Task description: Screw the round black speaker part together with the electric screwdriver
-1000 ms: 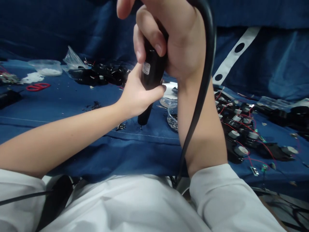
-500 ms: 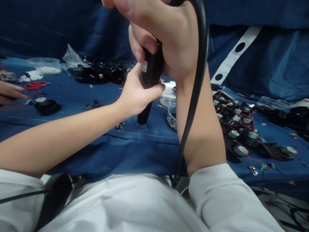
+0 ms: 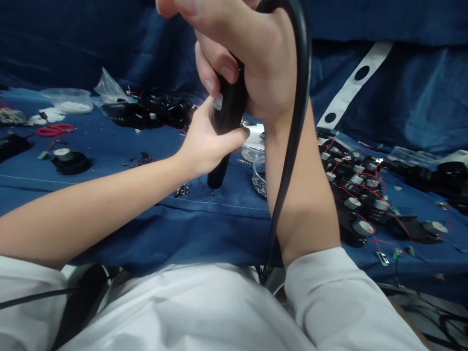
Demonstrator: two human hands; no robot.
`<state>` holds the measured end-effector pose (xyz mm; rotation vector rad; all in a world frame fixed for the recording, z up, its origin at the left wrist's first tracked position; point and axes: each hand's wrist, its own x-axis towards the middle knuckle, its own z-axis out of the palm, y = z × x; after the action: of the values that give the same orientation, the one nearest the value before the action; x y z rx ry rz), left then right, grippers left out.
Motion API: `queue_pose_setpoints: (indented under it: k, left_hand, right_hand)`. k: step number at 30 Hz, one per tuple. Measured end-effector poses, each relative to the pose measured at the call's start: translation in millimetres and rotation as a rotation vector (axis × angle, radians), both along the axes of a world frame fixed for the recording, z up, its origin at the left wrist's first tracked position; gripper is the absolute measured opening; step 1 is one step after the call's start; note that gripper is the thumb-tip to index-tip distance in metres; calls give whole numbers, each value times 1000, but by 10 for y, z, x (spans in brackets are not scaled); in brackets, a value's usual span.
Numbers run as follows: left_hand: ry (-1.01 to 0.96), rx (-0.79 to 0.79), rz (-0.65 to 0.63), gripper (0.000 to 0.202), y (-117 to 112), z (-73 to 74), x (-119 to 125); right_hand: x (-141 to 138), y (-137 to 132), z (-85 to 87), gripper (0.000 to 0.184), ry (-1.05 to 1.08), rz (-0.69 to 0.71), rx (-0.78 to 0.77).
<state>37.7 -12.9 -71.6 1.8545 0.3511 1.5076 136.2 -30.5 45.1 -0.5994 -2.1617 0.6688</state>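
My right hand (image 3: 252, 63) is wrapped round the upper body of a black electric screwdriver (image 3: 224, 126), held upright with its tip just above the blue cloth (image 3: 109, 146). A thick black cable (image 3: 288, 146) runs from the tool's top down along my right forearm. My left hand (image 3: 206, 144) reaches in from the left and closes on the lower barrel of the same tool, thumb across its front. A small clear dish of tiny screws (image 3: 259, 178) sits just right of the tip, partly hidden by my right arm.
Several small black speakers with red wires (image 3: 360, 200) lie to the right. One black speaker (image 3: 69, 161) rests at the left, near red scissors (image 3: 54, 129). A clear tub (image 3: 69, 100), a plastic bag (image 3: 109, 90) and a heap of black parts (image 3: 161, 109) sit at the back.
A black speaker has appeared on the cloth at left; another person's hand that was beside it half a second ago has withdrawn. My hands and the screwdriver shifted slightly left.
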Motion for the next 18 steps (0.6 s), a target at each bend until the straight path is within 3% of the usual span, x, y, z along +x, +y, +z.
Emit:
queue_pose_setpoints:
  k: [6,10,18]
  left_hand:
    - [6,6,-10,29,-6,2,-2]
    - [0,0,-24,29,-16,14,0]
    - [-4,-10,-13,31,-18,22,5]
  right_hand:
    - [-74,-263,-24,40,45,-155,117]
    - [-83,-354,-115,30,238,-29,230]
    - [-94,-221,-137,19,286,93,231]
